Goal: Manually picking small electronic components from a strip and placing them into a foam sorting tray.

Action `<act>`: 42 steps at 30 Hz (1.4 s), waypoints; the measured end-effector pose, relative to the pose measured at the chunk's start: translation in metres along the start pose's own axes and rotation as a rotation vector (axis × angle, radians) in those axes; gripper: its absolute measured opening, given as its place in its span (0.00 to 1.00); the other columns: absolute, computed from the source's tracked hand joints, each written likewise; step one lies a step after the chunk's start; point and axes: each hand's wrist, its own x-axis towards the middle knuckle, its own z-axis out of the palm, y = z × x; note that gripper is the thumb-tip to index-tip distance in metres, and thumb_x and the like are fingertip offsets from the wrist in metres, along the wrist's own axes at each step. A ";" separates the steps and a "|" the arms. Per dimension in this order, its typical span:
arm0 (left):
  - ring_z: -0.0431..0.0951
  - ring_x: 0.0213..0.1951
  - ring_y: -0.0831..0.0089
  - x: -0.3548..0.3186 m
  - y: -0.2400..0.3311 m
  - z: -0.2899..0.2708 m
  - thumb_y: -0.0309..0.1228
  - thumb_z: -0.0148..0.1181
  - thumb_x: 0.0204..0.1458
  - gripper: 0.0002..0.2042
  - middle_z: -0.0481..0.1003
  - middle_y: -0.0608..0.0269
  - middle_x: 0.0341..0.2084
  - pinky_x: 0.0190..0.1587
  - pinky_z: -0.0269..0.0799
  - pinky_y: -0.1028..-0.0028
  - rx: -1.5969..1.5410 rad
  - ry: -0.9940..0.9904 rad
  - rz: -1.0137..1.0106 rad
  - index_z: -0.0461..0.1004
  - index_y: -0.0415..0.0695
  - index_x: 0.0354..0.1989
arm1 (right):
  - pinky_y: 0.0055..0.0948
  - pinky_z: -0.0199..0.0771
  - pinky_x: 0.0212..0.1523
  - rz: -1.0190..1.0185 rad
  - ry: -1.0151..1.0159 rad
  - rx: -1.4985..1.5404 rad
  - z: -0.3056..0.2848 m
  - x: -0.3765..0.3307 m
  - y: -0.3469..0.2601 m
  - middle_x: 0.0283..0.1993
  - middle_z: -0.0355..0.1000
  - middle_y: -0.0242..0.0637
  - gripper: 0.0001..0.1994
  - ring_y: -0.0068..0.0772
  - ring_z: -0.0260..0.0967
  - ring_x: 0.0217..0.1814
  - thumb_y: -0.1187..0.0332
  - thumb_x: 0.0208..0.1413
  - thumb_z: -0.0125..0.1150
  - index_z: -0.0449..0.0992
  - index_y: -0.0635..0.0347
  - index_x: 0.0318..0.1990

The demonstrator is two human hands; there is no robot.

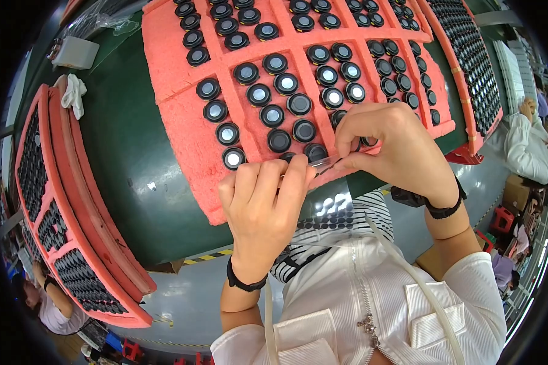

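A clear plastic sheet with rows of small round black stickers (326, 213) hangs between my hands, over the front edge of the pink foam tray. My left hand (259, 198) is closed on its left part. At its upper edge, my right hand (388, 137) pinches with thumb and forefinger; whether a loose sticker is in that pinch is hard to tell. Round black parts (271, 115) stand in rows in the foam tray (195, 173). Many show silvery centres, while several near my hands have plain black tops. My hands hide some of the front parts.
The green tabletop (146, 182) carries the tray. Stacked pink foam trays full of black parts (82, 267) stand at left, with another full tray (469, 67) at right. A white cloth (73, 96) and a small pale box (76, 53) lie upper left. Other people sit at both sides.
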 end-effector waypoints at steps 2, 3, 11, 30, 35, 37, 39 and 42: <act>0.71 0.34 0.73 0.000 0.000 -0.003 0.38 0.72 0.51 0.11 0.73 0.75 0.31 0.40 0.58 0.67 -0.019 -0.027 -0.031 0.81 0.51 0.40 | 0.32 0.77 0.37 0.002 0.003 -0.005 0.000 0.000 0.001 0.30 0.78 0.36 0.11 0.33 0.77 0.33 0.78 0.37 0.78 0.78 0.65 0.27; 0.71 0.35 0.73 0.000 0.000 -0.005 0.37 0.71 0.52 0.10 0.74 0.74 0.31 0.40 0.58 0.67 -0.037 -0.054 -0.060 0.82 0.51 0.40 | 0.31 0.76 0.37 0.006 -0.005 0.036 -0.001 0.000 0.000 0.30 0.79 0.35 0.11 0.33 0.76 0.33 0.77 0.38 0.79 0.79 0.65 0.27; 0.72 0.36 0.69 -0.004 -0.014 -0.008 0.32 0.66 0.57 0.09 0.76 0.69 0.36 0.38 0.59 0.67 -0.130 -0.090 -0.162 0.83 0.47 0.45 | 0.25 0.70 0.34 -0.113 0.055 0.222 -0.004 0.021 0.009 0.32 0.80 0.33 0.09 0.27 0.74 0.33 0.73 0.42 0.79 0.82 0.64 0.27; 0.70 0.42 0.66 -0.001 -0.025 0.004 0.34 0.62 0.59 0.18 0.76 0.65 0.57 0.43 0.61 0.65 -0.109 -0.164 -0.170 0.78 0.44 0.56 | 0.22 0.65 0.30 -0.087 0.175 0.059 0.043 0.074 0.021 0.37 0.79 0.30 0.07 0.21 0.66 0.30 0.70 0.46 0.73 0.82 0.63 0.30; 0.70 0.42 0.66 -0.001 -0.024 0.004 0.34 0.63 0.58 0.17 0.76 0.66 0.56 0.43 0.61 0.65 -0.098 -0.162 -0.165 0.78 0.43 0.56 | 0.24 0.68 0.31 -0.092 0.179 0.041 0.044 0.072 0.019 0.37 0.78 0.32 0.06 0.24 0.69 0.32 0.73 0.48 0.72 0.82 0.63 0.31; 0.70 0.42 0.66 0.000 -0.024 0.005 0.33 0.63 0.58 0.17 0.76 0.66 0.56 0.43 0.61 0.64 -0.092 -0.155 -0.161 0.78 0.43 0.55 | 0.25 0.69 0.32 -0.094 0.193 0.022 0.044 0.071 0.019 0.38 0.78 0.33 0.06 0.26 0.71 0.34 0.74 0.49 0.72 0.82 0.63 0.34; 0.71 0.42 0.66 0.000 -0.023 0.005 0.33 0.63 0.58 0.17 0.76 0.65 0.53 0.42 0.61 0.64 -0.103 -0.131 -0.166 0.79 0.43 0.55 | 0.26 0.70 0.32 -0.099 0.211 0.015 0.041 0.067 0.012 0.39 0.78 0.33 0.06 0.27 0.72 0.36 0.74 0.50 0.71 0.81 0.63 0.36; 0.71 0.40 0.65 -0.002 -0.023 0.003 0.32 0.64 0.57 0.15 0.77 0.65 0.48 0.41 0.61 0.65 -0.111 -0.078 -0.177 0.80 0.44 0.53 | 0.27 0.72 0.34 -0.105 0.247 -0.001 0.034 0.052 0.000 0.41 0.78 0.34 0.08 0.29 0.73 0.38 0.76 0.51 0.71 0.81 0.63 0.39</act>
